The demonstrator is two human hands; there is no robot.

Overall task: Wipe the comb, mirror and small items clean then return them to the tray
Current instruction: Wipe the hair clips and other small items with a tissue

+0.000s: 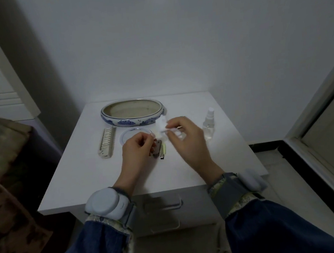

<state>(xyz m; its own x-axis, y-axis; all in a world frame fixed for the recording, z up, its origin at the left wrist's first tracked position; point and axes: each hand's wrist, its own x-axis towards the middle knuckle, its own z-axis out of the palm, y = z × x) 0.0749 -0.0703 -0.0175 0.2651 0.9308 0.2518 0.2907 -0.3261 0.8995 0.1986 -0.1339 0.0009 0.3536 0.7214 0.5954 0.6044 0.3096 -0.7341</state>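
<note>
Above the table's [185,165] middle, both hands' grip pinching a white wipe [161,130], left hand [137,149], right hand [185,139], tray [108,116] at far edge.

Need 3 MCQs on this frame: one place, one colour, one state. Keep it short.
1. Where is the comb?
A. in the tray
B. on the table, left of the mirror
C. in the left hand

2. What colour is the pattern on the tray?
A. blue
B. red
C. green

3. What does the right hand hold?
A. the spray bottle
B. nothing
C. a white wipe

B: the comb lies on the table beside the mirror.
A: blue marks show on the white wall.
C: fingers pinch the wipe; the spray bottle stands apart.
</note>
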